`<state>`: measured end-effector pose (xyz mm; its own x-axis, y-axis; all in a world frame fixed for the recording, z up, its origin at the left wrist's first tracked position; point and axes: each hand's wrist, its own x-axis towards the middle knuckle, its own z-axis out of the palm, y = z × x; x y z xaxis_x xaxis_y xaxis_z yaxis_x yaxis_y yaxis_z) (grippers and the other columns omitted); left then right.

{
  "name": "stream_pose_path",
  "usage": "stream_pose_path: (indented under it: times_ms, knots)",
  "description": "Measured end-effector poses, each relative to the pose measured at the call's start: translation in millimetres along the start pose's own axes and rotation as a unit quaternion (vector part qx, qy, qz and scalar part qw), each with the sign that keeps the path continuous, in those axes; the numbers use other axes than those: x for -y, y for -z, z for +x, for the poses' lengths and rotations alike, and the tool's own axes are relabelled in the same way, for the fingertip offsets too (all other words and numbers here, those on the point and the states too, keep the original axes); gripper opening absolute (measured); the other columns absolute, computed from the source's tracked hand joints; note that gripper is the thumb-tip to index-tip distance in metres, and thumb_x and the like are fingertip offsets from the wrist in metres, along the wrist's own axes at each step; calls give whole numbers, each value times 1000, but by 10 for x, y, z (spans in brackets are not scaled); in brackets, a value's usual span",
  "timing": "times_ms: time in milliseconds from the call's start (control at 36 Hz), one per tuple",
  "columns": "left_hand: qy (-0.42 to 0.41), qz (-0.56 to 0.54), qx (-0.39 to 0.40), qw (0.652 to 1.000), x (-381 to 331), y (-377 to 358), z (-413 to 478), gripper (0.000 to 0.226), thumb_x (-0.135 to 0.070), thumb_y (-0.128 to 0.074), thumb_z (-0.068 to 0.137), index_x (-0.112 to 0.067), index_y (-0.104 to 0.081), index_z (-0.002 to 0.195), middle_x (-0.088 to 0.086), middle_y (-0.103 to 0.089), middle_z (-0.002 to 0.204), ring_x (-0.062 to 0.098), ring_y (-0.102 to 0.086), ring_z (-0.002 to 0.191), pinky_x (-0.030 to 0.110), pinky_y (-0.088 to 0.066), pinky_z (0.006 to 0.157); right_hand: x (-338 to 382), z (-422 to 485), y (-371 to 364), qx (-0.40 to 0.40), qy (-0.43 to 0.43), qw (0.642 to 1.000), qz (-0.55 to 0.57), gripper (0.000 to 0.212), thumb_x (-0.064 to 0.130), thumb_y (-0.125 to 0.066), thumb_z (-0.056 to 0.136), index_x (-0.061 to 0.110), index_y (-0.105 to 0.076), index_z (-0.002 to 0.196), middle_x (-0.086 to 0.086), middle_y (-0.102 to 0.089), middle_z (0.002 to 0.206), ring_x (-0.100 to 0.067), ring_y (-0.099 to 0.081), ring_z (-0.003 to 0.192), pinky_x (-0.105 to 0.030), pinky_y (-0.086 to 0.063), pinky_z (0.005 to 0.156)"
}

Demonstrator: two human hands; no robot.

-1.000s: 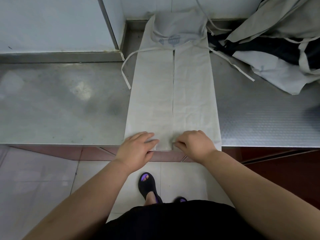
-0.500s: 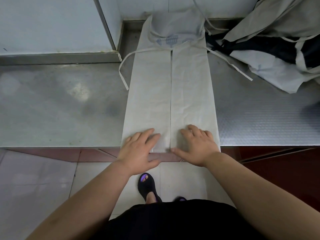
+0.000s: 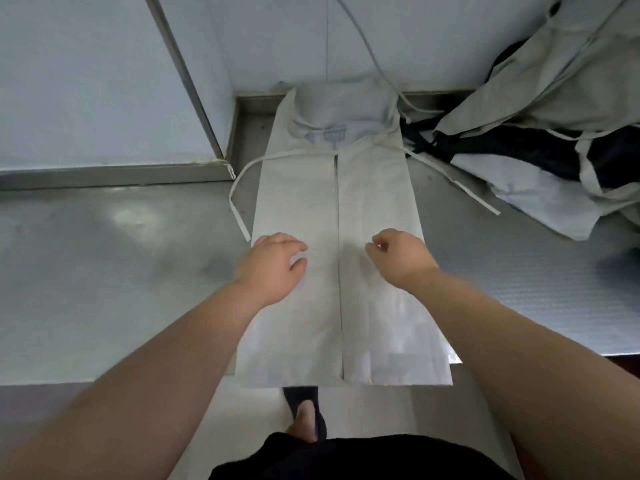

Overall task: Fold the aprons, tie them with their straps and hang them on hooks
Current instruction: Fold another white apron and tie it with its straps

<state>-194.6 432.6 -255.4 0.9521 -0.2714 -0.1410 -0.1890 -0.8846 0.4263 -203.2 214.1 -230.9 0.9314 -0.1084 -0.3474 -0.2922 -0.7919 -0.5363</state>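
A white apron (image 3: pixel 311 188) lies lengthwise on the steel table (image 3: pixel 104 271), both sides folded in so they meet along a centre line. Its hem overhangs the table's front edge. One strap (image 3: pixel 238 199) loops out to the left, the other strap (image 3: pixel 453 180) trails off to the right. My left hand (image 3: pixel 273 268) rests on the left panel about halfway up, fingers relaxed and slightly curved. My right hand (image 3: pixel 398 258) is over the right panel at the same height, fingers loosely curled and holding nothing.
A heap of more aprons (image 3: pixel 554 140), pale and dark cloth with loose straps, fills the back right of the table. A wall with a metal ledge (image 3: pixel 114 171) closes off the back left. My foot in a dark sandal (image 3: pixel 304 414) stands on the tiled floor.
Both hands have slid from the apron's hem at the table's front edge up to about the middle of the panels. The right hand's fingers went from flat to loosely curled.
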Motion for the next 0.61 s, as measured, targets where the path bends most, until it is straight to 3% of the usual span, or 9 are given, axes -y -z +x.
stream_pose_path:
  times_ms: [139,250,361,500,611]
  knots:
    - [-7,14,5,1000,114,200,872,35,-23,-55,90,-15,-61,123,7,-55,129,30,-51,116,38,-37,103,278,630,150,-33,-23,999,28,42,34,-48,95,15,-50,132,-5,-55,128,-23,-54,111,-21,-38,78]
    - [-21,56,16,998,116,267,1405,44,-26,-49,92,-18,-49,136,7,-40,145,29,-39,131,38,-33,108,421,1080,186,-40,-27,998,31,44,34,-49,95,16,-47,135,-5,-54,131,-24,-51,117,-22,-37,83]
    - [-49,76,37,995,106,229,1844,50,-27,-44,95,-21,-36,144,6,-24,154,28,-26,139,36,-27,112,566,1574,161,-46,-30,998,29,43,29,-50,95,14,-47,135,-6,-55,129,-24,-51,118,-25,-39,88]
    - [-88,113,59,988,135,72,2111,50,-33,-40,96,-29,-32,145,-2,-19,156,25,-23,139,38,-25,111,621,1956,31,-46,-38,998,10,41,31,-53,93,10,-52,128,-10,-59,122,-25,-53,115,-28,-40,91]
    - [-94,127,24,987,173,-17,2183,49,-41,-40,94,-32,-36,142,-7,-30,150,21,-27,133,36,-26,100,620,2132,-33,-53,-37,997,-52,41,42,-54,91,7,-57,111,-12,-61,111,-27,-57,105,-29,-40,78]
